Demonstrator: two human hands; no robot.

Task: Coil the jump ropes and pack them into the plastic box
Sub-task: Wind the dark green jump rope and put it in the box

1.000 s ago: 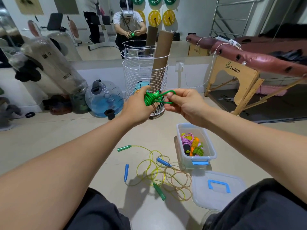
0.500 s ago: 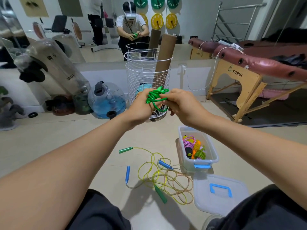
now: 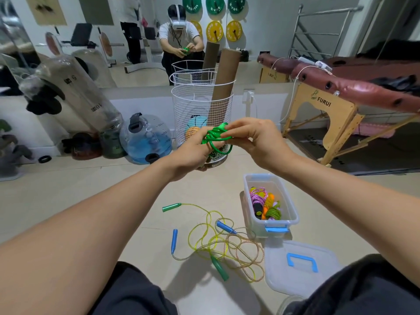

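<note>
Green jump rope (image 3: 216, 137) bunched into a tight coil, held up at chest height in front of the white wire basket (image 3: 202, 123), well above the floor. Left hand (image 3: 195, 151) curled round the bundle from below, grip closed on the coil; right hand (image 3: 252, 137) pinching the top strands, fingers bent over the loose end, looks like tucking or wrapping the last turn. One loop hanging free under the bundle, so coil judged nearly finished, not yet secured. Clear plastic box (image 3: 293, 214) open on the floor down right, well apart from the hands, already holding several coiled ropes: pink rope (image 3: 258, 194), orange one (image 3: 268, 202), a light green coil (image 3: 273, 212), black handle among them; exact count hard to tell. Lid with blue handle (image 3: 302, 267) lying off, just beside the box toward the camera. Still on the floor left of the box: yellow-green rope with green handles (image 3: 204, 235) and speckled rope with blue handles (image 3: 247, 248), both uncoiled and tangled over each other, blue handle tip close to the box wall. Progress judged past halfway: several packed, one in hand almost ready to drop in, two left to untangle, coil and pack, lid maybe after. Mirror behind showing the person's reflection only.
</note>
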